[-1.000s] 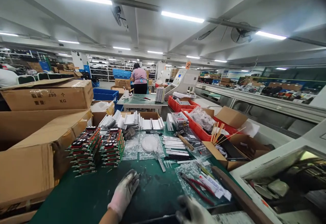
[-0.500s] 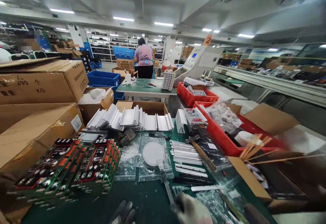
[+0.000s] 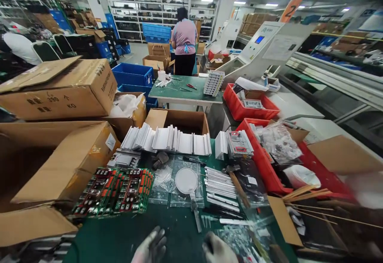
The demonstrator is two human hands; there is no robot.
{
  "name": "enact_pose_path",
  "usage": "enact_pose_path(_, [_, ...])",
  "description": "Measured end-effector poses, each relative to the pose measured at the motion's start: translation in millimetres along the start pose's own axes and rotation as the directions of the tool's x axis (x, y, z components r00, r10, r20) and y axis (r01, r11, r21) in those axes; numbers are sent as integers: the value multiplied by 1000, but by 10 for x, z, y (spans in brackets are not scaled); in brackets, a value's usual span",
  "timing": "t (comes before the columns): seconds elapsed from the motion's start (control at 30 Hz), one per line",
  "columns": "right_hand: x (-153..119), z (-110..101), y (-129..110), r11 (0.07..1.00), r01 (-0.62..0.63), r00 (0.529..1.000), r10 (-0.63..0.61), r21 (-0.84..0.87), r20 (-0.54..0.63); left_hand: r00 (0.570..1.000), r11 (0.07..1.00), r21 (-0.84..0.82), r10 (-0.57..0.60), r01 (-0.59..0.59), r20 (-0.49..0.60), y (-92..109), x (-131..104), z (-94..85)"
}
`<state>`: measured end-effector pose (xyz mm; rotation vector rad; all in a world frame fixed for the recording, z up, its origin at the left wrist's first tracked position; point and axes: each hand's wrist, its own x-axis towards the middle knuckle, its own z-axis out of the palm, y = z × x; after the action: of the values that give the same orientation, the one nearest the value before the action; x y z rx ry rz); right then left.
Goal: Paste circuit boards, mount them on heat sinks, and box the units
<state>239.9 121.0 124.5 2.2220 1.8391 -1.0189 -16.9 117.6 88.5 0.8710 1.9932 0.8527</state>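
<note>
In the head view, the left hand [image 3: 151, 244], gloved, is at the near part of the green desk [image 3: 178, 241]; its fingers are parted and nothing shows in them; the right hand [image 3: 220, 248], also gloved, is farther right, its fingers curled and blurred, so I cannot tell whether they grip anything. The grey bar [image 3: 198, 220] lies on the desk, ahead of the gap between the hands and nearest the right one, its far end towards the white disc [image 3: 186, 181]; it looks light and stiff, and its bare near end seems the place to pinch. The circuit boards [image 3: 131, 189] stand in stacks ahead and left of the left hand; they are probably stiff but fragile, crowded with parts on top, so opposite edges look like the safer hold.
</note>
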Motion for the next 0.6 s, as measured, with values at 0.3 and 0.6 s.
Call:
enact_pose_path(0.3, [-82, -198, -123, 999, -27, 999, 28, 40, -30, 711, 563, -439, -496, 700, 498, 433, -129, -148])
enact_pose_path(0.6, [300, -218, -327, 995, -76, 997, 74, -69, -35, 674, 463, -491, -546, 737, 497, 467, -156, -227])
